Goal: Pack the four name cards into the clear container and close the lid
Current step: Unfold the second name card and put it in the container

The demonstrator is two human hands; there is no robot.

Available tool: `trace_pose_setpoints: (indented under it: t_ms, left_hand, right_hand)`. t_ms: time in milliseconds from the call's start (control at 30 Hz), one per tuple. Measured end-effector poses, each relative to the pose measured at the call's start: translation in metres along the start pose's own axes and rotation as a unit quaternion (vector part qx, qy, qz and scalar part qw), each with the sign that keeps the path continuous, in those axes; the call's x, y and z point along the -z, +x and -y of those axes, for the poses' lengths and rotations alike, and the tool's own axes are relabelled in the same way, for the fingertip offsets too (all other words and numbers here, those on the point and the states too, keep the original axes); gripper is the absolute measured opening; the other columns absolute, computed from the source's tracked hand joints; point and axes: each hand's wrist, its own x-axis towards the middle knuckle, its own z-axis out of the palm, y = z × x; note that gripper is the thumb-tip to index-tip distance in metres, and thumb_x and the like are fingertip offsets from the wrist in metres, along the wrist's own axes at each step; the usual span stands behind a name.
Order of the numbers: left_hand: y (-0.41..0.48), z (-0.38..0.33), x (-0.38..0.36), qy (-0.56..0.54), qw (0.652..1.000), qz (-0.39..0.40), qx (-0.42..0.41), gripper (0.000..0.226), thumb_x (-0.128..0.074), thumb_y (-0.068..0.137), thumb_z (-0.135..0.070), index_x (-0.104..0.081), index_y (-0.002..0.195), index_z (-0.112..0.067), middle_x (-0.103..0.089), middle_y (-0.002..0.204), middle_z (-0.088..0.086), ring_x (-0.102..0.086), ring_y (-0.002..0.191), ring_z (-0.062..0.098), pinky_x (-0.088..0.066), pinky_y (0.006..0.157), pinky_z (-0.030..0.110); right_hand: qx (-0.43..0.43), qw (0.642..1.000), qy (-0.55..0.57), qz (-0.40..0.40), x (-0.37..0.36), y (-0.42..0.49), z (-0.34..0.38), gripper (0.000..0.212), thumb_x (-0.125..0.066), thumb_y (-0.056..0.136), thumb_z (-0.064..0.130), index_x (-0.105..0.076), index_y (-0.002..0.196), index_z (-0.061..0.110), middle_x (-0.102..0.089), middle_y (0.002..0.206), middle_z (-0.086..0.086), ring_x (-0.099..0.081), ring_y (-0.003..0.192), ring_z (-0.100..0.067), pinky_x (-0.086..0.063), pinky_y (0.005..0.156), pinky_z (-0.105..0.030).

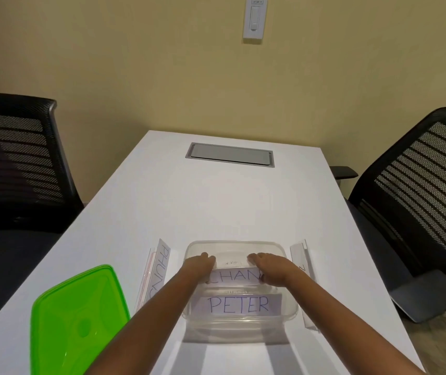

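Observation:
A clear plastic container (284,324) stands on the white table near me. Inside it lies a card reading PETER (239,305) at the near side. Behind that one, a card reading CHAN (235,277) is held inside the container by both hands: my left hand (199,263) grips its left end, my right hand (269,266) its right end. A third name card (159,263) stands outside against the container's left side. The fourth card (299,255) stands outside on the right. The green lid (75,320) lies flat at the near left.
A grey cable hatch (230,154) is set into the table (216,207) further away. Black mesh chairs stand at the left (13,161) and right (419,190) of the table. A wall switch (254,20) hangs on the far wall.

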Motion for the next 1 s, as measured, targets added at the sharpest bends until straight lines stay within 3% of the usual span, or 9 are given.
trace_pose_setpoints:
  t_ms: [533,1000]
  left_hand:
    - [0.003,-0.006,-0.022,0.005,0.999,-0.043,0.003,0.043,-0.044,0.094,-0.001,-0.038,0.137,-0.003,-0.048,0.134,0.020,-0.053,0.121,0.034,-0.044,0.099,0.041]
    - [-0.002,-0.008,-0.023,-0.018,0.997,-0.075,0.010,0.038,-0.040,0.095,-0.003,-0.045,0.132,-0.007,-0.057,0.129,0.016,-0.059,0.117,0.028,-0.047,0.097,0.036]
  right_hand:
    - [-0.022,1.000,0.004,0.012,-0.023,0.012,-0.002,0.052,-0.052,0.087,0.003,-0.033,0.135,0.006,-0.051,0.131,-0.020,-0.050,0.119,-0.033,-0.046,0.094,-0.041]
    - [-0.040,0.998,-0.002,-0.039,-0.027,0.011,0.001,0.045,-0.040,0.094,0.007,-0.035,0.138,0.012,-0.050,0.134,-0.016,-0.053,0.119,-0.031,-0.045,0.096,-0.040]
